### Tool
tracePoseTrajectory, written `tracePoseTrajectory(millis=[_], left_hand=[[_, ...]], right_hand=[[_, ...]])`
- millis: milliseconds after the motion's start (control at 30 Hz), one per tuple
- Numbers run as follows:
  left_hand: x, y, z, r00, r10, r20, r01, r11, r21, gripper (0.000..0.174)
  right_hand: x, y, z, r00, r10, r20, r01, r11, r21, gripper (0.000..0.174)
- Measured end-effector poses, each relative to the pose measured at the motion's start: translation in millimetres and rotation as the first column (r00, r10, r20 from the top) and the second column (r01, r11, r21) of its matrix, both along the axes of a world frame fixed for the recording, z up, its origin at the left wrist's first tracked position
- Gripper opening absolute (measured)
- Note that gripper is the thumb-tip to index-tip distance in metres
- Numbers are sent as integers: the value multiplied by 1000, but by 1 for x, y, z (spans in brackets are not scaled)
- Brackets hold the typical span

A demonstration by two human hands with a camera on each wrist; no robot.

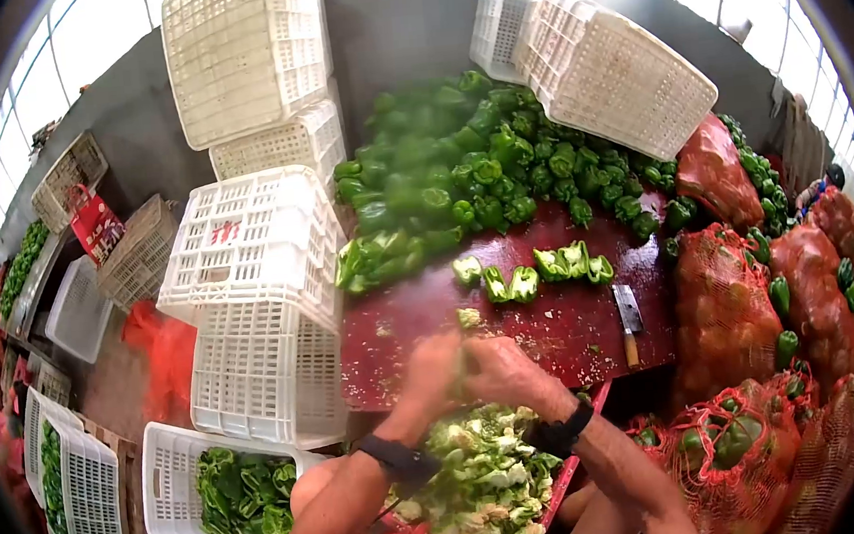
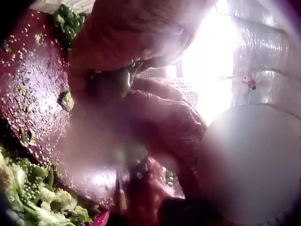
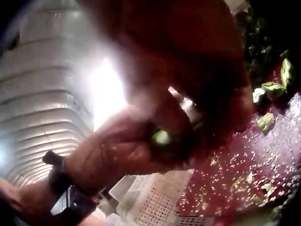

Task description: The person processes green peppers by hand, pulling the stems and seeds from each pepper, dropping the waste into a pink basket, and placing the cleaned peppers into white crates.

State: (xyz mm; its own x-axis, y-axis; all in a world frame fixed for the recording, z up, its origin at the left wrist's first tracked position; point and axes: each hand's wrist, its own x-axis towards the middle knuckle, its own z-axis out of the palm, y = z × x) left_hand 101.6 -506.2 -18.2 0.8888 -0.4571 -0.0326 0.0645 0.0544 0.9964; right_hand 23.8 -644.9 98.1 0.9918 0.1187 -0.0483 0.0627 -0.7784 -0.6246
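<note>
Close together over the front edge of the dark red tabletop (image 1: 408,344), my left hand (image 1: 431,372) and right hand (image 1: 508,373) grip a green pepper (image 3: 161,137) between them. Fingers hide most of it; a bit of green shows in both wrist views. Beyond the hands lie several cut pepper halves (image 1: 524,283) with pale insides. A small pale pepper core (image 1: 468,317) sits just past the fingers, among scattered seeds. Below the hands is a heap of pepper cores and scraps (image 1: 493,468).
A cleaver (image 1: 630,321) with a wooden handle lies at the table's right. Whole green peppers (image 1: 484,167) are piled at the back. White crates (image 1: 245,251) are stacked on the left, and a white crate (image 1: 169,488) below holds cut peppers. Red mesh sacks (image 1: 726,309) stand right.
</note>
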Motion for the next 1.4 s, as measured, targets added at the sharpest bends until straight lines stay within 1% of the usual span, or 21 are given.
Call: tracePoseTrajectory(millis=[67, 167, 200, 267, 333, 533, 633, 767, 833, 933, 967, 1000, 1067, 1167, 1200, 1233, 1267, 1300, 1333, 1367, 1400], left_hand=[[1, 0, 1, 996, -80, -39, 82, 994, 78, 26], [6, 7, -3, 964, -257, -68, 265, 948, 177, 47], [5, 10, 0, 950, -290, -115, 305, 942, 144, 48], [-1, 11, 21, 924, -251, -289, 281, 957, 69, 49], [-11, 8, 61, 843, -112, -526, 143, 990, 19, 49], [-1, 17, 56, 949, -142, -283, 200, 961, 191, 45], [-3, 18, 65, 919, -137, -370, 175, 982, 70, 45], [1, 23, 53, 981, -188, -52, 194, 972, 131, 39], [-3, 22, 60, 985, -128, -112, 134, 990, 48, 37], [-13, 22, 90, 941, -145, -304, 93, 979, -179, 30], [-10, 24, 86, 991, -136, 3, 136, 989, -63, 28], [-5, 27, 83, 940, -152, 307, 140, 988, 61, 27], [1, 31, 75, 738, -180, 650, 88, 981, 172, 26], [6, 34, 81, 620, -141, 771, 44, 988, 146, 26], [6, 36, 85, 633, -123, 764, 28, 990, 135, 27], [3, 37, 91, 783, -58, 619, 44, 998, 39, 27], [0, 38, 98, 896, 16, 443, 24, 996, -85, 26], [-3, 40, 108, 997, 69, 44, -54, 958, -283, 26], [-3, 42, 114, 932, 39, -362, -202, 882, -426, 26], [5, 41, 106, 943, 94, -319, -233, 870, -434, 26], [16, 38, 88, 949, 150, -277, -265, 858, -440, 27]], right_hand=[[2, -2, -4, 992, 22, -125, -38, 991, -129, 42], [-3, -6, -10, 977, 155, 145, -126, 973, -193, 49], [-5, -4, -12, 965, 165, 206, -121, 970, -209, 37], [-10, 2, -12, 927, 187, 325, -111, 964, -240, 18], [-11, 4, -6, 944, 200, 262, -133, 958, -253, 18], [-11, 10, -12, 945, 133, 299, -77, 978, -192, 19], [-11, 6, -13, 914, 155, 374, -92, 979, -181, 14], [-5, 2, -9, 944, 111, 310, -121, 993, 13, 19], [-1, -1, -11, 959, 37, 281, -99, 972, 211, 29], [6, -16, -20, 943, 61, 326, -158, 947, 279, 21], [8, -17, -26, 942, 31, 335, -141, 940, 310, 18], [6, -14, -30, 960, -19, 280, -133, 847, 515, 14], [3, -9, -40, 981, -101, 168, -92, 520, 849, 12], [6, -10, -57, 986, -159, -46, 77, 194, 978, 22], [1, -15, -42, 986, -129, -103, 116, 101, 988, 27], [-7, -20, -23, 983, -95, -160, 161, 6, 987, 33], [-11, -26, -1, 991, -75, -115, 135, 393, 910, 37], [-14, -31, 21, 998, -41, -55, 68, 717, 694, 41], [-11, -38, 30, 958, 44, -285, 130, 816, 563, 35], [-9, -44, 18, 941, 185, -284, -14, 858, 514, 37], [-9, -38, 16, 960, 172, -221, -48, 878, 476, 39]])
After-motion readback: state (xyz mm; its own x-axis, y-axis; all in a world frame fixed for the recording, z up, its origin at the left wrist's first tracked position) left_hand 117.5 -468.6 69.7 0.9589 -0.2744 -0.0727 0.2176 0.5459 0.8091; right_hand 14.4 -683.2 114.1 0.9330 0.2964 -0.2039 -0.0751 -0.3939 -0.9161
